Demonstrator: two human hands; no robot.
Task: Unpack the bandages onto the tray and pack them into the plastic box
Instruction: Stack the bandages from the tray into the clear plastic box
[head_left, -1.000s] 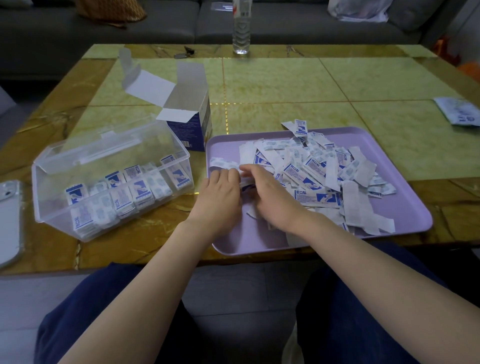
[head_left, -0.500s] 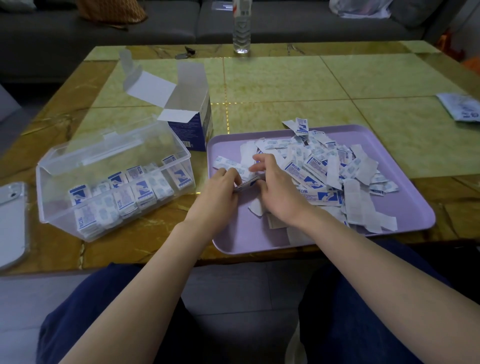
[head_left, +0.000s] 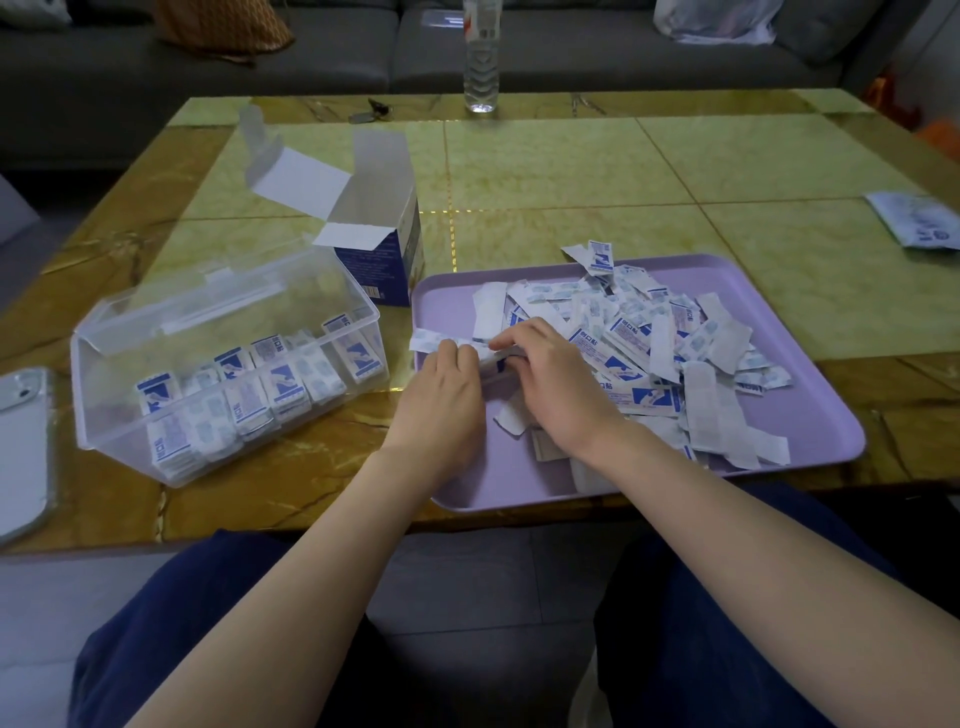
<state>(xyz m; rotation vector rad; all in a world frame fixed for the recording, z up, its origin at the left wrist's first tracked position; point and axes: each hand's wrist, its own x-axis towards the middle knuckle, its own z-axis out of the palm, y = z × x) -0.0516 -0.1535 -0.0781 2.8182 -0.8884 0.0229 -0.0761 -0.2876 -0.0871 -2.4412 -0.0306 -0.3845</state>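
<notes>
Squaring up a bundle of bandages (head_left: 485, 354) over the near-left part of the lilac tray (head_left: 810, 436), by the look of it. Left hand (head_left: 447, 387) curled over one end, right hand (head_left: 558, 387) pinching the other between thumb and fingertips; both closed on the bundle, nothing slack.

To do this step well:
- Tap the long edges level against the tray floor before lifting, so no wrapper slides out on the way across.
- Tuck in the loose strip poking out past the left knuckles, toward the tray's left rim.
- Hold with even pressure at both ends; thin paper wrappers probably fan and slip if squeezed at one point only.
- Carry low and short to the box, then set the bundle on edge beside the rows already there.

Containers:
- Clear plastic box (head_left: 98, 374), left of the tray, lid hinged back: rows of packed bandages (head_left: 260, 387) standing on edge along the near side, apparently with room behind them.
- Tray: a loose pile of bandages (head_left: 654, 348) across centre and right, a few lapping over the far rim. Plenty left to pack.
- Blue-and-white cardboard carton (head_left: 387, 262), just behind box and tray corner, flaps open; cannot tell what remains inside.
</notes>
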